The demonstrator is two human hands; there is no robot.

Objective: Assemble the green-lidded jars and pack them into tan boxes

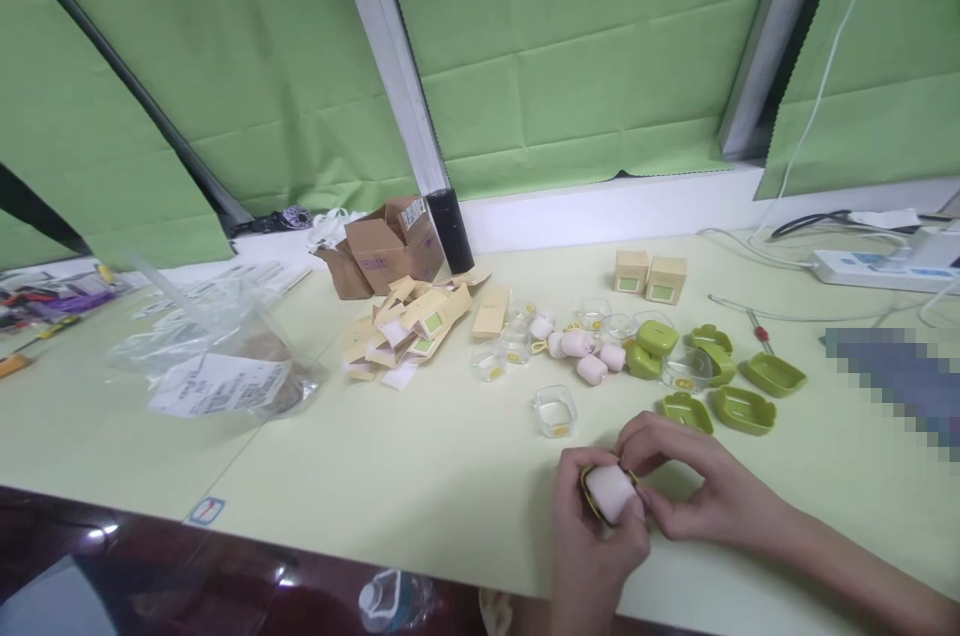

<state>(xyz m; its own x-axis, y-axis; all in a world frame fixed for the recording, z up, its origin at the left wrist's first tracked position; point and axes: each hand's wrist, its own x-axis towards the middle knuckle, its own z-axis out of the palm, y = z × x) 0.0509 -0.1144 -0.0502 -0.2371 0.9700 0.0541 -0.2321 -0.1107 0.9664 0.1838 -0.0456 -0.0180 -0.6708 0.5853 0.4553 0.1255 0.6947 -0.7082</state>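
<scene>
My left hand [594, 541] is closed around a small green case [590, 506] near the table's front edge. A pale pink, rounded piece [611, 493] sits in the case's opening, facing up. My right hand [686, 476] pinches the right rim of the same case with thumb and fingers; its fingertips are partly hidden. Just beyond lies a clear plastic cover [555, 411] with a yellow mark. Several more pale pink pieces [592, 370] lie further back, beside green case parts [657, 337]. Open green shells [744, 410] lie to the right of them.
Flattened small cartons [409, 326] are piled before an open brown cardboard box [394, 251]. Two small boxes [667, 280] stand at the back. A plastic bag [225, 366] lies left, a power strip [885, 268] and cables right. A bottle [394, 601] is below the table edge.
</scene>
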